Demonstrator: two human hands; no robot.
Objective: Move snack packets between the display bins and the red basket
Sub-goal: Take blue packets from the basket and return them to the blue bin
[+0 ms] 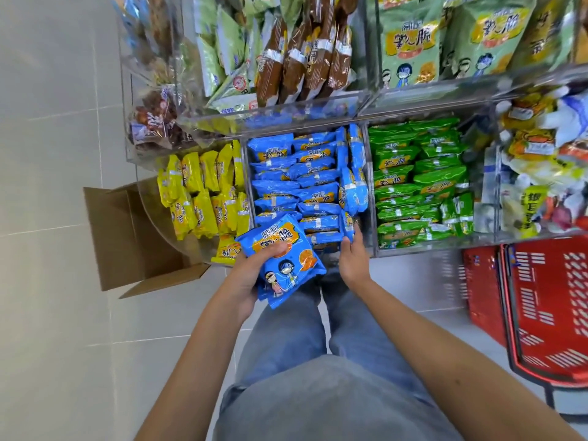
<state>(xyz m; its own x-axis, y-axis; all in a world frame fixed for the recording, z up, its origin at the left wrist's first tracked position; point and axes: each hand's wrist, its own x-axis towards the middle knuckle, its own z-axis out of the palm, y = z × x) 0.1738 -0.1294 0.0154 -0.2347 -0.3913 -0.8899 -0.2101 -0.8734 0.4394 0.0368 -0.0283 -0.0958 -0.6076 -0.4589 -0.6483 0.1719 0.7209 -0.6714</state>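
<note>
In the head view, our left hand (251, 276) grips a loose stack of blue packets (283, 259) just near of the middle bin (371, 192). Our right hand (351, 254) reaches into that bin, and we cannot tell its grip. The slick wrappers could slide from the stack before the red basket (480, 288) at the right.

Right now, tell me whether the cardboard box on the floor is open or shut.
Open. The cardboard box has its flaps spread outward and its brown inside shows.
</note>
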